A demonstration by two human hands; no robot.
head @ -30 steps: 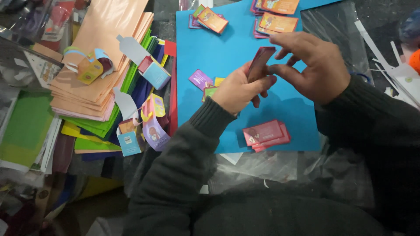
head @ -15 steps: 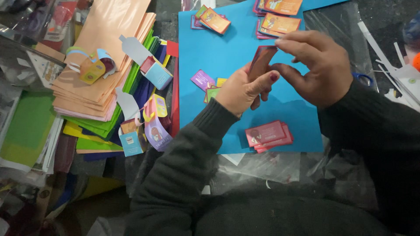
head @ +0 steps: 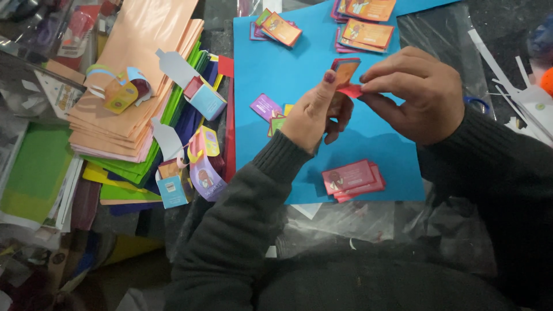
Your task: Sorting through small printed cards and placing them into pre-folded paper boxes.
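Observation:
My left hand (head: 314, 115) and my right hand (head: 413, 95) meet above a blue paper sheet (head: 288, 63). Together they pinch a small stack of cards (head: 345, 72), orange-faced with red edges. The left thumb presses on the stack's left side; the right fingertips grip its lower right corner. Below the hands a short pile of pink-red cards (head: 352, 179) lies on the blue sheet. Loose purple and green cards (head: 269, 110) rest just left of my left hand.
Orange card piles (head: 364, 23) and another (head: 277, 27) lie at the sheet's top. A thick stack of peach and coloured paper (head: 129, 86) fills the left, with small folded boxes (head: 203, 99) and cutouts (head: 201, 167). Clear plastic bags (head: 351, 222) lie near my lap.
The held cards turned from a dark red, tilted stack to one showing an orange face, and both hands rose slightly toward the sheet's top.

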